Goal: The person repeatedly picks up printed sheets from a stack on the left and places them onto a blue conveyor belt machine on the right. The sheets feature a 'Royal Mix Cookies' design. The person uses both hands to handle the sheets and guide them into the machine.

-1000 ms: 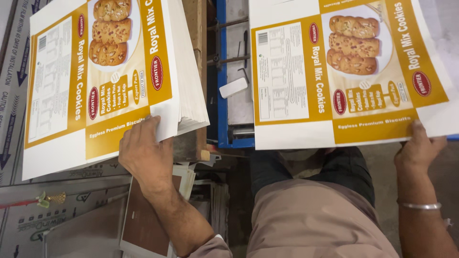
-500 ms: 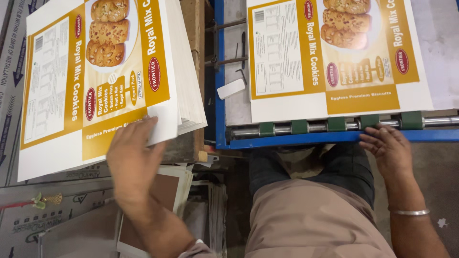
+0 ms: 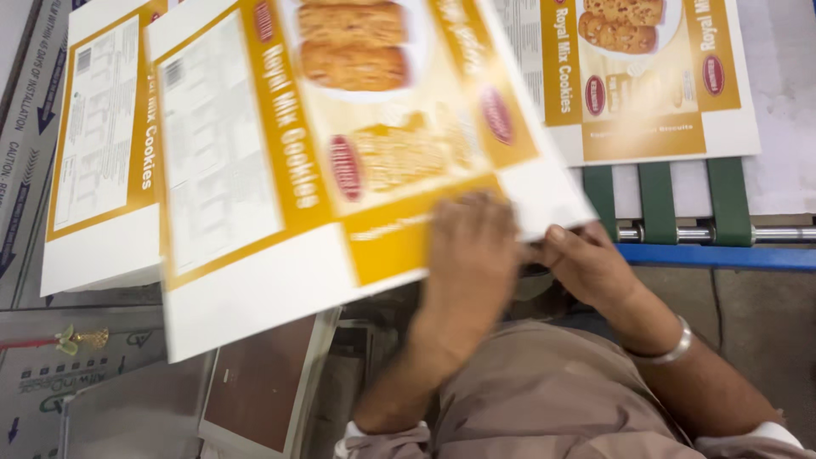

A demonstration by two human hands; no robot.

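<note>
Far left: a stack of flat printed cartons (image 3: 102,161), white with mustard-yellow panels, lies square on the pile.

Centre: one flat carton sheet (image 3: 323,170) is lifted and tilted, its near edge low and toward the person, motion-blurred. It is white card with a wide yellow band, a pale panel of fine print at the left, a photo of golden biscuits on a white plate at the top, and dark red oval badges. Broad white margins run along its bottom and left edges.

The left hand (image 3: 472,255) lies palm down on the sheet's lower right corner, fingers spread flat and pressing. The right hand (image 3: 586,263) sits just beside it and pinches the same corner from beneath, thumb up at the edge.

Right: another printed sheet (image 3: 646,76) lies flat on a table with green belts (image 3: 659,200), a steel roller and a blue rail (image 3: 722,255).
</note>
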